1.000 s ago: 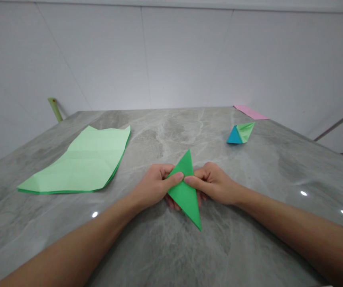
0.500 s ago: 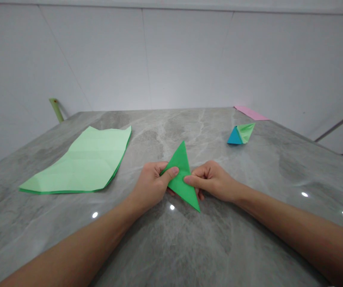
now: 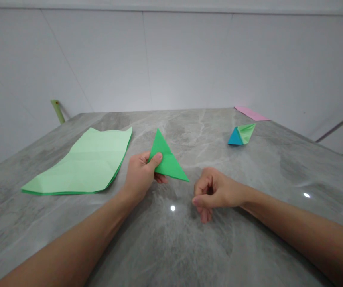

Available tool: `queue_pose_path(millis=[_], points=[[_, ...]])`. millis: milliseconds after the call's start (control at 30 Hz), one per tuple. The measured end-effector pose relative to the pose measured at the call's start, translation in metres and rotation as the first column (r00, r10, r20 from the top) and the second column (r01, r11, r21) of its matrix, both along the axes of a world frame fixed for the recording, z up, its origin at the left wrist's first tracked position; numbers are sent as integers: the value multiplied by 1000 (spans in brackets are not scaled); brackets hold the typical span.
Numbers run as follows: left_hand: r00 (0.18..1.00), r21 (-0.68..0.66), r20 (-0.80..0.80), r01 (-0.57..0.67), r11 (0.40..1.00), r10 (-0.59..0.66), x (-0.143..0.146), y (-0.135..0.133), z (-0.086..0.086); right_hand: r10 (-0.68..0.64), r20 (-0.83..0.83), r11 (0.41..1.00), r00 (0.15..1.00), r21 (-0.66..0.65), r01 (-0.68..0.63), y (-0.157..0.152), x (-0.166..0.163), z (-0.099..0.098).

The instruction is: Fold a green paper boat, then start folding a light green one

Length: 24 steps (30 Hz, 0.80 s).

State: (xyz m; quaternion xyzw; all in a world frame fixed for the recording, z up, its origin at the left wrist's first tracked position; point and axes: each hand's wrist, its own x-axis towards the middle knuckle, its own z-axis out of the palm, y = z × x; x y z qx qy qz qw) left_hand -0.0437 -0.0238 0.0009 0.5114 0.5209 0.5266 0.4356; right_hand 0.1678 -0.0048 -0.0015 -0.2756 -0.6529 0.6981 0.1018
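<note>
Our bare left hand [image 3: 140,171] and bare right hand [image 3: 216,191] had slim wrists; our smooth, rounded left forearm [image 3: 69,251] and right forearm [image 3: 294,223] widened, uncovered as far as our view reached.

2 bare forearms reach in from the lower left and lower right, slanting toward the middle, where the 2 hands stand apart. The left forearm [image 3: 69,243] rises at the steeper angle, its wrist nearly straight. The left hand [image 3: 143,171] pinches, thumb [image 3: 155,160] stretched forward on top and fingers tucked beneath, a few fingertips showing below. The right forearm [image 3: 297,223] comes in flatter. The right hand [image 3: 219,191] sits lower in view, fingers curled, thumb pointing left with its tip close by the bent index finger, other fingertips hanging downward.
</note>
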Motion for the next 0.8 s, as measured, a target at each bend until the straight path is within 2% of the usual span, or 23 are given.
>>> queue_pose_path(millis=[67,100,200,300,433,533,633,733,800], points=[[999,9,17,-30,1000,30,-3,2,1,6,-33,1000,999,9,-6,2,1,-1],[1000,11,14,-19,1000,19,-4,2,1,-32,-68,999,997,17,33,4,1,-1],[994,-8,-40,106,994,-106,-2,1,-1,-182,-176,979,967,63,196,8,-1,-3],[976,-23,-40,213,977,-214,2,-1,-3,-195,-175,969,965,119,218,9,-5,-3],[933,-37,251,277,960,-260,5,-2,-5,-282,-193,943,940,123,308,7,-8,-2],[858,-112,353,434,894,-373,9,-4,-6,-373,-240,915,896,61,398,6,-12,-1],[828,-179,301,537,825,-473,14,-7,-7,-411,-208,906,887,15,423,7,-14,-2],[837,-216,288,529,820,-464,17,-10,-6,-447,-115,887,887,76,456,8,-14,-2],[856,-253,289,501,828,-429,16,-10,-5,-509,-63,849,858,125,513,8,-11,-2]])
